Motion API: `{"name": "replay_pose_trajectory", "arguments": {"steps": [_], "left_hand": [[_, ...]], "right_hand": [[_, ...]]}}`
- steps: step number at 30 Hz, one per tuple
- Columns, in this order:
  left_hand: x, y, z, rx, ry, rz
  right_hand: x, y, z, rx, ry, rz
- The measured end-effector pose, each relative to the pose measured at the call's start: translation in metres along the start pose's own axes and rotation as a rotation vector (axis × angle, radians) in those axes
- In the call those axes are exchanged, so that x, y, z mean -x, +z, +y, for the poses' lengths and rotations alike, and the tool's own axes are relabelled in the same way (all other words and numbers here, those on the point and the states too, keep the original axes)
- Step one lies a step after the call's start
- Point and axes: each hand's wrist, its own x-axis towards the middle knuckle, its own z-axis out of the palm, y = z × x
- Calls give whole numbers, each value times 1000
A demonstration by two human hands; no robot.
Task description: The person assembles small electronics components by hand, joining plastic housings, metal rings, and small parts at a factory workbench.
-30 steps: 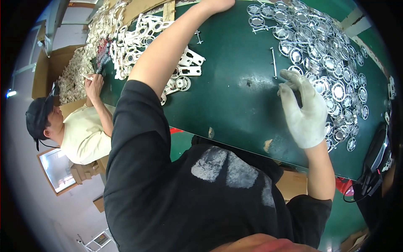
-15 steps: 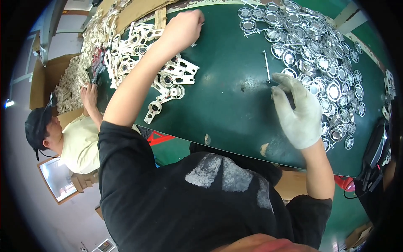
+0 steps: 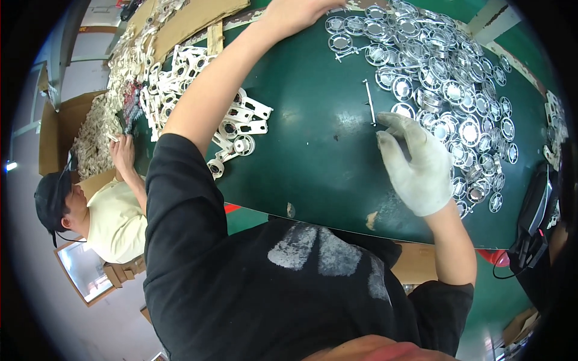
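Bare and stretched far forward, my left hand (image 3: 296, 13) is at the top edge of the view. Its blurred, partly cut-off fingers point toward the nearest clear round parts, and I cannot tell whether they hold anything. My right hand (image 3: 418, 165), in a whitish glove, hovers over the green table with fingers curved and thumb apart, nothing visible in it. A thin silvery rod (image 3: 369, 102) lies just beyond its fingertips. Beside it spreads a heap of clear and silver round parts (image 3: 454, 91). White plastic arms with round ends (image 3: 250, 126) lie under and beside my left forearm.
The green tabletop (image 3: 301, 159) has worn spots. Cardboard (image 3: 195, 27) lies at the far left. A co-worker in a pale shirt (image 3: 117, 231) handles pieces beside a box of white parts (image 3: 90, 135). At the right edge is a black bag-like object (image 3: 533, 207).
My left hand has moved farther forward and right, toward the top edge. The table and parts have shifted slightly left in view. My right hand keeps nearly the same pose.
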Motion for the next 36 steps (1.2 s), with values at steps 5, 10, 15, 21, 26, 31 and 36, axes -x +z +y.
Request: {"name": "replay_pose_trajectory", "arguments": {"steps": [5,10,15,21,26,31,36], "left_hand": [[-32,14,-32,-295,-479,84],[-64,-21,28,35,-346,339],[10,-53,100,207,293,-45],[57,-47,130,233,287,-256],[24,-46,73,141,1,129],[-11,-76,1,-60,-358,350],[74,-162,99,-8,-600,-392]], "right_hand": [[0,5,1,-41,-113,78],[-2,-2,2,-34,-62,56],[-6,-6,-3,-127,-77,96],[-4,-8,-4,-101,-82,99],[-2,-6,-6,-69,-94,88],[-4,-4,-8,-80,35,77],[0,-6,-8,-125,90,13]]}}
